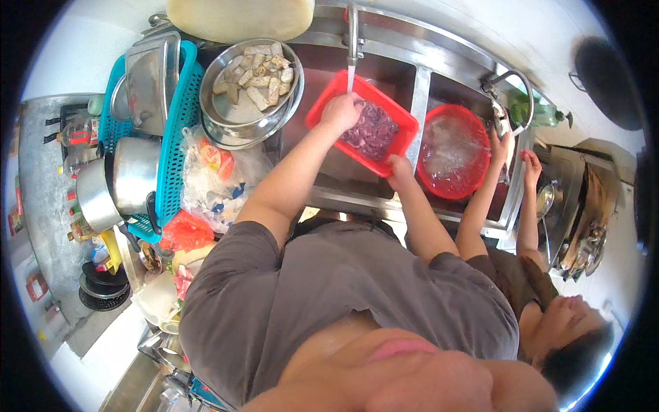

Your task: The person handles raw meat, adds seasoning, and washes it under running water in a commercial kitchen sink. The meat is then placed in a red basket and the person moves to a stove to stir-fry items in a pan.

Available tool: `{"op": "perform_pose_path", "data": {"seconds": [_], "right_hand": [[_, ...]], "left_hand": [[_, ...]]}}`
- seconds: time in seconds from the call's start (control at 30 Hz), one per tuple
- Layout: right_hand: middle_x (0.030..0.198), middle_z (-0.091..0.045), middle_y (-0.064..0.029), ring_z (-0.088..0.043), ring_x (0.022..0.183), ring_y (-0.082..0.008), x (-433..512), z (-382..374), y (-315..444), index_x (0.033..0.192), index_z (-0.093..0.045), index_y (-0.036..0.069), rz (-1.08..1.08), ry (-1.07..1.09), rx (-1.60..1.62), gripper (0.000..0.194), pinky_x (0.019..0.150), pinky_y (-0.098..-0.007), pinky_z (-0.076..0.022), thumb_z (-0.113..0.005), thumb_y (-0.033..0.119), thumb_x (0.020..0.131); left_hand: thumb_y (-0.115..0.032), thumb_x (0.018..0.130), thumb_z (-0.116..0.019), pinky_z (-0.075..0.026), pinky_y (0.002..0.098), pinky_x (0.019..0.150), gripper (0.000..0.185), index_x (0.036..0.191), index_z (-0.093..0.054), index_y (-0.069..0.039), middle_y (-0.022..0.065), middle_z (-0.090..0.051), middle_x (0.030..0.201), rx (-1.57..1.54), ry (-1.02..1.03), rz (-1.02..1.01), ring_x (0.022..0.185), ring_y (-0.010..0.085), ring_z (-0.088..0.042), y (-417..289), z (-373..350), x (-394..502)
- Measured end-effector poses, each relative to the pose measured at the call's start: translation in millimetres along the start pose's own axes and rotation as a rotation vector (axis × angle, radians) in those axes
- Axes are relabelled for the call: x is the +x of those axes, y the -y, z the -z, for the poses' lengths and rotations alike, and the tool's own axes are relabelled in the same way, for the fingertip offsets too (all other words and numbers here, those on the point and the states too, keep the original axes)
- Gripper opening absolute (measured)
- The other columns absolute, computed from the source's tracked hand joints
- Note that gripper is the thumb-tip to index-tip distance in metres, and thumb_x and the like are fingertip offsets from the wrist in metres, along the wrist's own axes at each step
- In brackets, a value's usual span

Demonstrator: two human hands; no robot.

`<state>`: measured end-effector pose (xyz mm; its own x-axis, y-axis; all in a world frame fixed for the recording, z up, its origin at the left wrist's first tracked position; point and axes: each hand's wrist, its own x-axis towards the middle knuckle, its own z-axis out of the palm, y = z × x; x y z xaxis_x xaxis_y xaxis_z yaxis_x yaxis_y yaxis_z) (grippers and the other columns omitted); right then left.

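Note:
A red rectangular plastic basin is held tilted over the left sink bowl, with strips of dark purplish meat in it. My right hand grips its near right corner. My left hand reaches across the basin's left side, its curled fingers at the edge of the meat; what they hold is hidden. From the faucet a stream of water runs down beside my left fingers into the basin.
Right, a round red basin of water sits in the second sink bowl; a co-worker's hand holds a fish beside it. Left stand a steel bowl of pale chunks, plastic bags and a teal basket with pots.

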<state>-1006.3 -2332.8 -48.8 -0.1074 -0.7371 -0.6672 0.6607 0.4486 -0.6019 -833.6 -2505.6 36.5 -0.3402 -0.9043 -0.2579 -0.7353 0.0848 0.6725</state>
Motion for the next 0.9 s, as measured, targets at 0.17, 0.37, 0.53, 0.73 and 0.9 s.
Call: {"op": "perform_pose_path", "data": {"seconds": [0.17, 0.37, 0.53, 0.73, 0.9], "right_hand": [[0.095, -0.059, -0.0074, -0.061, 0.089, -0.0263, -17.5, -21.6, 21.6, 0.106, -0.054, 0.002, -0.091, 0.028, 0.146, 0.035, 0.081, -0.0429, -0.0537, -0.052, -0.003, 0.071], [0.095, -0.061, -0.0078, -0.063, 0.089, -0.0269, 10.3, -38.3, 17.7, 0.11, -0.055, 0.003, 0.037, 0.096, 0.162, 0.041, 0.085, -0.0439, -0.0535, -0.051, -0.004, 0.069], [0.103, -0.06, -0.0075, -0.061, 0.094, -0.0275, 0.3, -36.2, 15.0, 0.115, -0.053, 0.007, 0.159, 0.06, 0.143, 0.049, 0.085, -0.0437, -0.0522, -0.05, -0.006, 0.068], [0.106, -0.058, -0.0073, -0.058, 0.1, -0.0268, 4.4, -34.1, 28.5, 0.122, -0.051, 0.009, 0.09, 0.056, 0.252, 0.057, 0.088, -0.045, -0.0526, -0.049, -0.006, 0.067], [0.109, -0.059, -0.0081, -0.059, 0.103, -0.026, -1.1, -52.9, 9.1, 0.123, -0.052, 0.007, 0.101, 0.109, 0.208, 0.057, 0.086, -0.0434, -0.0539, -0.048, -0.007, 0.067]], "left_hand": [[-0.025, 0.085, -0.063, -0.045, 0.0535, 0.097, 0.031, 0.112, -0.066, -0.011, 0.0188, -0.058, 0.124, 0.2, -0.187, -0.166, 0.115, 0.038, -0.055, -11.3, -5.1, -6.2], [-0.028, 0.09, -0.057, -0.032, 0.0633, 0.104, 0.033, 0.12, -0.066, -0.02, 0.01, -0.044, 0.141, 0.677, -0.019, -0.35, 0.136, 0.0331, -0.035, -27.0, -42.3, -32.2], [-0.022, 0.092, -0.05, -0.042, 0.0533, 0.099, 0.029, 0.115, -0.068, -0.019, 0.0113, -0.048, 0.135, 0.558, 0.044, -0.122, 0.124, 0.0349, -0.047, -15.0, -9.2, -13.0], [-0.014, 0.084, -0.057, -0.045, 0.0436, 0.1, 0.029, 0.11, -0.07, -0.014, 0.0132, -0.052, 0.13, 0.355, -0.031, -0.24, 0.117, 0.0358, -0.052, -14.5, -11.0, -5.4], [-0.027, 0.085, -0.058, -0.024, 0.0575, 0.115, 0.062, 0.144, -0.047, -0.019, 0.0198, -0.028, 0.155, 0.679, -0.409, 0.021, 0.144, 0.0415, -0.023, -14.8, -24.9, 2.3]]}}
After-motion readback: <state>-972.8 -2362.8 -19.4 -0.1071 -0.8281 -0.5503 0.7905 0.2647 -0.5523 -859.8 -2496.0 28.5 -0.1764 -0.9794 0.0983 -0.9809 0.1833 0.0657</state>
